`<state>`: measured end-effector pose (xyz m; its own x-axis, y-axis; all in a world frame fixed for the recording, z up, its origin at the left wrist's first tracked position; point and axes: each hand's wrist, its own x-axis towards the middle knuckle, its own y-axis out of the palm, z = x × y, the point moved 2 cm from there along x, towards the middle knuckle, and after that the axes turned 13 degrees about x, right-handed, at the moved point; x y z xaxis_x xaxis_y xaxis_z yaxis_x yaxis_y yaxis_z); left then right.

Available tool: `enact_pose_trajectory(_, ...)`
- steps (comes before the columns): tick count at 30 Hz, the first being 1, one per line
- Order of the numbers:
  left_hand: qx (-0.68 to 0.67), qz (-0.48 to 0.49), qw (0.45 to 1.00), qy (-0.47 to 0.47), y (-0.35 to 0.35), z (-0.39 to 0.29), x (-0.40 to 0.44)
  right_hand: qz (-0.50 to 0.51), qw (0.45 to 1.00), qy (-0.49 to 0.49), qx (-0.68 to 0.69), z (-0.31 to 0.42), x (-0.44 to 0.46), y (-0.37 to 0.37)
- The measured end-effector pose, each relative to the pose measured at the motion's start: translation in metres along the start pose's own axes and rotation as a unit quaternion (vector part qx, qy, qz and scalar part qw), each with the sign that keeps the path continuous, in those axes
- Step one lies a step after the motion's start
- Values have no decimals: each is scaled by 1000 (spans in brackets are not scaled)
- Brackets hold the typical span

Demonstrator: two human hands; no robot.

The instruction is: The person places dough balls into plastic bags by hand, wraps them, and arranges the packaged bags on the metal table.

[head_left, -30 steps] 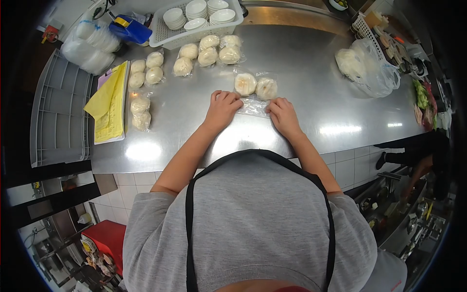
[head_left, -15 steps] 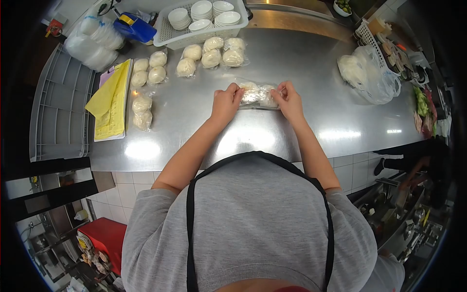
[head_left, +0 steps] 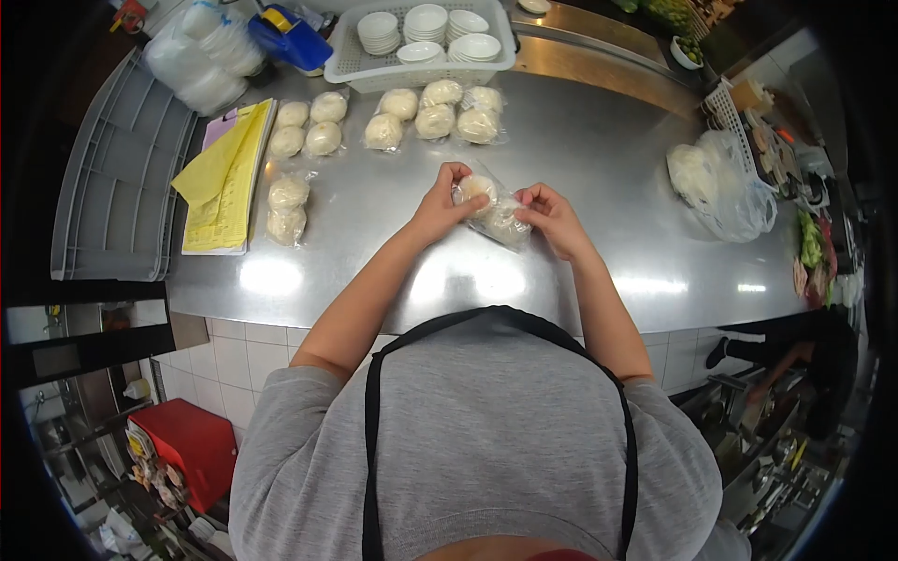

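Note:
A clear plastic bag of dough balls [head_left: 505, 224] is held between my two hands over the steel counter [head_left: 580, 140]; two round, pale lumps show through the film. My left hand [head_left: 443, 208] grips the upper left of the bag, thumb across the nearer ball. On the bag's right side, my right hand [head_left: 556, 222] pinches the plastic with thumb and fingers. The bag lies slanted, running from upper left to lower right. Similar bagged pairs [head_left: 383, 131] sit in a row beyond my hands, and another bagged pair [head_left: 287, 210] lies to the left.
A white basket [head_left: 346, 70] with stacked small dishes stands at the back. Yellow papers [head_left: 220, 187] and a grey crate [head_left: 112, 178] are at the left. Plastic bags [head_left: 720, 182] lie at the right. A person in dark clothes [head_left: 818, 365] is at the far right.
The bag has turned from level to slanted and come slightly nearer to me. My left thumb now lies across a ball. The camera view has shifted a little.

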<state>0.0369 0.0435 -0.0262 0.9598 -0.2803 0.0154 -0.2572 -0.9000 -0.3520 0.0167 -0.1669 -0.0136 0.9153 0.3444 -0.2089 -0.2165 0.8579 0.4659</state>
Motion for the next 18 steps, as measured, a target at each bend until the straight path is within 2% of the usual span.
enact_pose_trajectory(3, -27, -45, 998, 41, -30, -11, -7, 34, 999, 1, -7, 5, 16, 17)
enact_pose_trajectory(5, -61, 27, 998, 18, -54, -7, -7, 60, 998, 3, -22, 17, 37, 32)
enact_pose_trajectory(6, -58, 12, 998, 19, -66, -11, -9, 104, 993, 15, -56, 26, 48, 45)
enact_pose_trajectory(8, -178, -37, 983, -16, -90, -20, -18, 158, 983, 30, -93, 44, 69, 72)
enact_pose_trajectory(10, -192, -89, 977, -6, -113, -20, -22, 240, 952, 25, -189, 65, 106, 105)
enact_pose_trajectory(12, -172, -201, 964, -14, -136, -12, -32, 218, 930, -92, -281, 84, 158, 131)
enact_pose_trajectory(14, -176, -233, 957, -6, -153, -12, -42, 163, 938, -120, -280, 101, 211, 161)
enact_pose_trajectory(18, -187, -281, 941, -16, -174, 3, -63, 132, 945, -105, -281, 110, 307, 223)
